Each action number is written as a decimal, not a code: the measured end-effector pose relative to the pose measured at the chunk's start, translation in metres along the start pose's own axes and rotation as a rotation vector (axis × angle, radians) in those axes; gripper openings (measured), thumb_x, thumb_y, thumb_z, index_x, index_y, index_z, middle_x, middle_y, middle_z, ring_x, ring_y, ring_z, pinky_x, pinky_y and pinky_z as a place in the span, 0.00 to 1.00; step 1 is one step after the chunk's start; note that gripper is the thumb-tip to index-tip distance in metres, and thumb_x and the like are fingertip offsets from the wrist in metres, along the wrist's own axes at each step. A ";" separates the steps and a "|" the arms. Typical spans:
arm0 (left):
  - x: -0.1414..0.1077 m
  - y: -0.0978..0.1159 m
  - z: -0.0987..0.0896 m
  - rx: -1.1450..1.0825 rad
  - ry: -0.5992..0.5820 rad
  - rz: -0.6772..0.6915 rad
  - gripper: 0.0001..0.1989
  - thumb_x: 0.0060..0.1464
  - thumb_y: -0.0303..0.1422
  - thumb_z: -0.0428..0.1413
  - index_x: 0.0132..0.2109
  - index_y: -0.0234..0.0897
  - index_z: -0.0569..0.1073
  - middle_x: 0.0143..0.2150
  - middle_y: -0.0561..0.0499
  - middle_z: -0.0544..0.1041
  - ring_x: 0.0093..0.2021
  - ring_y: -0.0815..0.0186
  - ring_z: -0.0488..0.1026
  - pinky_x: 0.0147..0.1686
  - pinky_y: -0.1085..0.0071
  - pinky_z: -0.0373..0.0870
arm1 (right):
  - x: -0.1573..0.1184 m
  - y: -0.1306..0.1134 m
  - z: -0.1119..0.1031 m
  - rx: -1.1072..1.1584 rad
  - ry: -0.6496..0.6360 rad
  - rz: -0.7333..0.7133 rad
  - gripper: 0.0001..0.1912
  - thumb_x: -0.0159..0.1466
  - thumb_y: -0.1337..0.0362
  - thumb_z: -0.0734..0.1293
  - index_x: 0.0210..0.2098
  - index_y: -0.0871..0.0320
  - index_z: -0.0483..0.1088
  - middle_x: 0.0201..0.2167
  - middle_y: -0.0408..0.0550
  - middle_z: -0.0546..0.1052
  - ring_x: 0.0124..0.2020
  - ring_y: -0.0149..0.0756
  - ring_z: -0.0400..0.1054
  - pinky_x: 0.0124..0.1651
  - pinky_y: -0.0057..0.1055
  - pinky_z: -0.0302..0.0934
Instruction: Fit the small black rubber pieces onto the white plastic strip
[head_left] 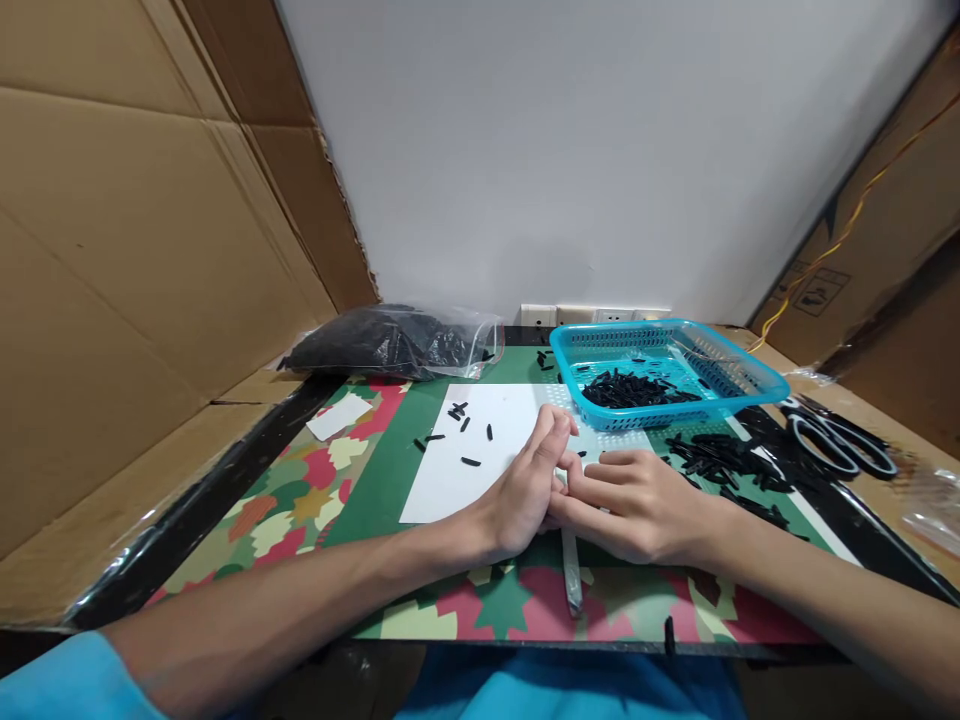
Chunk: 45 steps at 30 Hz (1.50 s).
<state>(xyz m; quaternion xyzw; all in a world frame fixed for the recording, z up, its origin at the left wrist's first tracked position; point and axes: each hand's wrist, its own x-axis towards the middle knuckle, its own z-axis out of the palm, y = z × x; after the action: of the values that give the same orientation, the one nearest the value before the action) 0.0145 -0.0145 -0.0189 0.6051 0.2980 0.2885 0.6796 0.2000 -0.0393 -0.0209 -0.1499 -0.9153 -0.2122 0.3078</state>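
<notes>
My left hand (529, 485) and my right hand (634, 505) meet over the middle of the table, fingers curled and fingertips together. Both are closed; whatever is between the fingertips is hidden. From beneath them a slim, pale, wrapped-looking stick (572, 580) points toward the front edge; I cannot tell whether a hand holds it. Left of the hands, several small black pieces (470, 462) lie scattered on a white sheet (439, 495). To the right is a loose heap of similar black pieces (724, 460).
A blue plastic basket (675, 412) with more black pieces stands at the back right. Scissors (840, 440) lie beyond the heap. A zip bag of black material (382, 342) rests at the back left. Cardboard (135, 230) walls the left side; sockets (592, 316) line the wall.
</notes>
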 end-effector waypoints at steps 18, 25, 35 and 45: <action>0.008 0.001 -0.008 -0.130 -0.026 -0.079 0.21 0.70 0.59 0.46 0.50 0.47 0.60 0.26 0.64 0.65 0.15 0.76 0.52 0.14 0.85 0.49 | -0.007 0.010 -0.009 0.262 0.061 0.301 0.09 0.76 0.71 0.62 0.44 0.58 0.74 0.23 0.40 0.76 0.20 0.30 0.67 0.26 0.30 0.56; 0.006 0.007 -0.010 -0.142 -0.072 -0.022 0.21 0.68 0.53 0.55 0.39 0.40 0.65 0.20 0.63 0.59 0.16 0.77 0.47 0.14 0.84 0.49 | -0.018 0.023 -0.018 0.316 0.124 0.600 0.07 0.74 0.66 0.66 0.42 0.55 0.77 0.19 0.37 0.73 0.17 0.27 0.62 0.24 0.25 0.58; 0.002 0.003 -0.010 -0.144 -0.078 0.030 0.21 0.71 0.49 0.53 0.34 0.40 0.61 0.19 0.63 0.59 0.15 0.78 0.46 0.14 0.83 0.48 | -0.017 0.025 -0.017 0.438 0.034 0.712 0.09 0.76 0.60 0.65 0.42 0.55 0.75 0.19 0.37 0.70 0.18 0.27 0.61 0.25 0.24 0.59; 0.001 0.001 -0.011 -0.131 -0.101 0.086 0.22 0.73 0.49 0.52 0.34 0.40 0.60 0.20 0.64 0.57 0.16 0.78 0.46 0.14 0.83 0.48 | -0.015 0.024 -0.019 0.507 0.043 0.728 0.07 0.75 0.62 0.65 0.42 0.56 0.74 0.20 0.37 0.72 0.20 0.27 0.61 0.26 0.24 0.59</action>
<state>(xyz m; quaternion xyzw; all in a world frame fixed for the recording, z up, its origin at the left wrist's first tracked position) 0.0072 -0.0067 -0.0191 0.5854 0.2173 0.3054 0.7189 0.2305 -0.0300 -0.0099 -0.3778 -0.8193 0.1381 0.4086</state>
